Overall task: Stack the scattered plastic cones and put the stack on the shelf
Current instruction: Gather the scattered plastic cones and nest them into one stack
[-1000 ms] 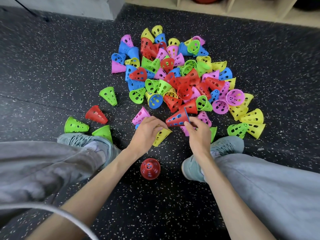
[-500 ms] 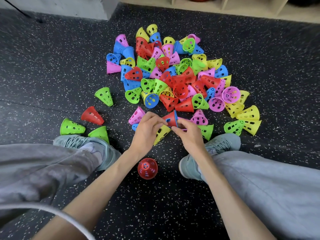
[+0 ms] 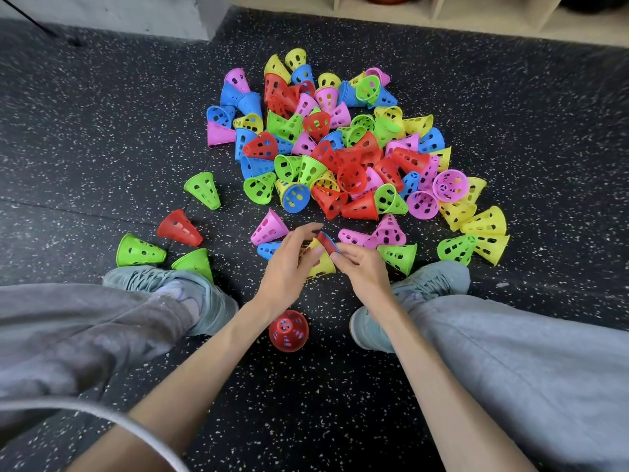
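Head view: both hands meet over a yellow cone point(image 3: 321, 262) before the pile point(image 3: 340, 148); right hand point(image 3: 362, 270) pinches a red cone point(image 3: 327, 240) for nesting, left hand point(image 3: 289, 264) hovers loose, apparently holding nothing.

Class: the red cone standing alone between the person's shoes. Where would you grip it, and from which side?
Grip the red cone from above, fingers around its narrow top. It stands upright on its wide rim, with bare floor all round, so probably nothing blocks a straight-down reach.
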{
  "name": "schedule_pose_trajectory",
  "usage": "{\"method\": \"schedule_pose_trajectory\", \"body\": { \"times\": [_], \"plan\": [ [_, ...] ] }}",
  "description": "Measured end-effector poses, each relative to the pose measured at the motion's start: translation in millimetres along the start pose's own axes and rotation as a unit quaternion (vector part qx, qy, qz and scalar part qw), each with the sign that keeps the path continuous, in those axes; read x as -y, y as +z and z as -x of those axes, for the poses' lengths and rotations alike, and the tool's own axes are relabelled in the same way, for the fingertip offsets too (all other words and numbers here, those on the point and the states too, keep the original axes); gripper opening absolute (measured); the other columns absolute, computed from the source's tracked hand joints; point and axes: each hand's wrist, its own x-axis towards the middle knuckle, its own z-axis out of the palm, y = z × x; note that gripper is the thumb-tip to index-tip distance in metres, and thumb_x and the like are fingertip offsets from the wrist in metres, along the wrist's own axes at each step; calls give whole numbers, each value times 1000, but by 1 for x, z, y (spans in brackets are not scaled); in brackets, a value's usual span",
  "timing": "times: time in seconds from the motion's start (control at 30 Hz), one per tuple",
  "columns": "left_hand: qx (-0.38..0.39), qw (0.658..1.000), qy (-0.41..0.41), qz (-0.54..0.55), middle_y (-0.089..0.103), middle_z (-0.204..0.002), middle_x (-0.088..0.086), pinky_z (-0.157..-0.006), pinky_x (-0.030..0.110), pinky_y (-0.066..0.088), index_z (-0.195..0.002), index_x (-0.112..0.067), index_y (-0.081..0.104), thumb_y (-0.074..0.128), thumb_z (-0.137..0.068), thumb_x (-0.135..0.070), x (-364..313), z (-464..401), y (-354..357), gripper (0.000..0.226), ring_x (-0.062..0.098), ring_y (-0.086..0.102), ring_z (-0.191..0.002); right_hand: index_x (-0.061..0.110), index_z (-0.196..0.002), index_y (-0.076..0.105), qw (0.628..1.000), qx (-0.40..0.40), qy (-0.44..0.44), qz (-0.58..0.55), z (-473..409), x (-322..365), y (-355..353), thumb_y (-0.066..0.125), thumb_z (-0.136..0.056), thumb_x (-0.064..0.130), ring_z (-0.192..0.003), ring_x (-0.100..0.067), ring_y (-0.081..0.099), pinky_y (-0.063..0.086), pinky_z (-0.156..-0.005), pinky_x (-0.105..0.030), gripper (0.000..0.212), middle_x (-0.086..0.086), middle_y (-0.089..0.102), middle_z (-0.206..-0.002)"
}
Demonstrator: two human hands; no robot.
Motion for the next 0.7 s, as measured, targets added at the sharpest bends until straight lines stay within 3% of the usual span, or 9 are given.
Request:
{"method": "schedule_pose_trajectory", "body": {
  "times": [0.07, 0.17, 0.27, 0.37, 0.47, 0.6, 0.7],
  "plan": [
    [12, 1000, 18, -16, 57, -133, -11, -95, 18, 44, -142, -37, 48, 58, -103, -32, 2, 1, -1, 41, 1, 55, -115, 30, -104, 74, 1000, 14, 2, -2, 0, 0, -2, 62, -99, 7, -99, 5, 69, 51, -87, -13, 27, 22, 74, -97],
    [12, 999, 36, -20, 54, -134, -11, -95, 6, 36, -140, -36, 53, 68, -97, -32, -2, 1, 0, 46, -3, 50, -119, 15, -115, 75, 999, 38, 6, 5, 0, -4, -5, 57, -102, 6, -103, 0, 69, 50, -89, -14, 24, 8, 76, -107],
    [12, 998, 51, -22, 56, -132, -10, -96, 5, 34, -133, -36, 59, 72, -94, -28, -3, 0, 0, 42, -4, 50, -121, 17, -120, 73, 998, 58, 3, 20, 1, -4, -7, 51, -103, 3, -94, 6, 66, 48, -84, -12, 31, 13, 75, -100],
    [1, 999, 45, -22, 59, -127, -12, -94, 7, 36, -127, -33, 64, 75, -92, -26, -4, 1, -1, 38, -2, 52, -116, 23, -124, 71, 998, 60, 11, 25, -3, -3, -13, 51, -102, 1, -105, 2, 66, 52, -92, -18, 38, 11, 75, -111],
    [-4, 1000, 29, -9, 59, -124, -12, -90, 6, 36, -124, -33, 65, 75, -92, -29, -6, 3, 1, 33, -2, 53, -106, 28, -126, 70, 997, -11, 35, 69, -9, -8, -31, 54, -100, 2, -106, 2, 65, 50, -93, -17, 40, 10, 73, -115],
    [3, 1000, 14, -4, 57, -122, -16, -87, 7, 38, -123, -38, 64, 73, -93, -35, -5, 10, 7, 32, 2, 54, -102, 23, -120, 74, 964, -149, 34, 216, -17, -19, -66, 58, -93, -4, -95, -1, 62, 45, -94, -14, 41, 4, 68, -115],
    [23, 999, 22, -14, 56, -127, -19, -91, 7, 38, -125, -37, 64, 74, -92, -36, -4, 14, 14, 34, 4, 55, -109, 32, -117, 72, 939, -156, 87, 295, -27, -36, -81, 62, -88, 2, -105, -26, 64, 47, -100, -36, 44, -4, 67, -126]
  ]
}}
